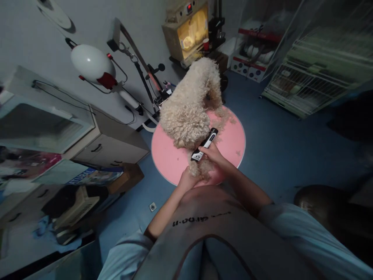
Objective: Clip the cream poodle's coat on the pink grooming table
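Clipper (pixel 208 140) gripped in right hand (pixel 213 152), over pink surface (pixel 164 155), close by curly dog (pixel 186 103) | likely light, stiff; best held mid-body | dog probably soft, wriggly | left hand (pixel 189 179) at fluffy tuft (pixel 194 168), grip unclear

Dog (pixel 186 107), cream, shading to tan at the lower head; clippers (pixel 205 144), black with white panels; shed fur (pixel 229 116), dull beige; table (pixel 163 149), pink with a pale rim; floor (pixel 262 144), blue; apron (pixel 210 241), grey with black lettering and a brown curved line; sleeves (pixel 126 251), light blue; dryer (pixel 90 60), white with red fittings; cage (pixel 295 87), pale green with whitish bars; cup (pixel 206 44), red; cabinet (pixel 194 33), beige with a yellow-glowing interior.
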Demonstrator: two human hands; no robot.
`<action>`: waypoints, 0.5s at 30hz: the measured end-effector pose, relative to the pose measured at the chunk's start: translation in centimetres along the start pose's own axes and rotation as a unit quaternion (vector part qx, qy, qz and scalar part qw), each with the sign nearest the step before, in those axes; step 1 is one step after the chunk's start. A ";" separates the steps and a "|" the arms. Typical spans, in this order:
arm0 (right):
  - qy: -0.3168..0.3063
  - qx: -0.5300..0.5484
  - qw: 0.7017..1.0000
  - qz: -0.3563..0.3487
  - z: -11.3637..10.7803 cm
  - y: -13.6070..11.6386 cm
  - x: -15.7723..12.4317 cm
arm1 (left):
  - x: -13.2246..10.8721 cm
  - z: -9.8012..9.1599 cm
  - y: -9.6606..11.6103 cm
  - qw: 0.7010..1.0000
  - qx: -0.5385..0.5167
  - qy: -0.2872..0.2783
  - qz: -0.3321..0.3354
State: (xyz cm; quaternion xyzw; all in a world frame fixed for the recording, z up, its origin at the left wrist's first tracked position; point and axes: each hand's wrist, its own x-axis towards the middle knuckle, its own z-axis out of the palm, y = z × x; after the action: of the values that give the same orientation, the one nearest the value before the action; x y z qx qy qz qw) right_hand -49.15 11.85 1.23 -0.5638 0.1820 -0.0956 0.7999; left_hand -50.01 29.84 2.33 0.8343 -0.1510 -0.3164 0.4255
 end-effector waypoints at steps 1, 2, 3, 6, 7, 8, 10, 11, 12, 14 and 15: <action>-0.017 -0.022 1.000 -0.004 0.2 -0.2 -0.3 | 0.1 0.1 -0.1 1.000 0.007 -0.001 0.007; -0.031 -0.038 0.999 -0.008 0.4 -0.3 -0.7 | 0.2 0.3 -0.2 1.000 0.011 0.003 0.012; -0.040 -0.049 0.998 -0.008 0.6 -0.4 -1.2 | 0.4 0.4 -0.3 1.000 0.013 0.009 0.012; -0.059 -0.081 0.995 0.016 0.7 -0.5 -2.7 | 0.6 0.7 -0.8 0.999 0.012 0.030 0.010; -0.068 -0.091 0.993 0.025 0.6 -0.6 -3.1 | 0.7 0.8 -0.8 0.999 0.006 0.030 0.011; -0.082 -0.099 0.991 0.032 0.4 -0.7 -3.2 | 0.8 0.9 -0.8 1.000 0.000 0.023 0.012; -0.097 -0.108 0.989 0.030 0.1 -1.1 -3.1 | 1.0 0.9 -0.6 1.000 -0.009 0.004 0.014; -0.082 -0.109 0.990 0.020 0.0 -1.3 -2.9 | 1.2 1.0 -0.4 1.000 -0.010 -0.007 0.015; -0.050 -0.112 0.992 0.007 0.0 -1.5 -2.6 | 1.3 1.0 -0.3 1.000 -0.010 -0.016 0.016; 0.037 -0.117 0.992 -0.025 0.2 -1.7 -2.0 | 1.6 1.0 0.1 1.000 -0.009 -0.021 0.014; 0.062 -0.121 0.990 -0.035 0.3 -1.7 -1.8 | 1.7 1.0 0.2 1.000 -0.015 -0.018 0.009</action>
State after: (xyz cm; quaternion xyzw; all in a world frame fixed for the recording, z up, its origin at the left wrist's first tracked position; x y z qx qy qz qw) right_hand -50.60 12.22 3.26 -0.6555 0.2211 -0.1355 0.7093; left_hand -49.39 28.23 1.36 0.8206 -0.1612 -0.3300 0.4379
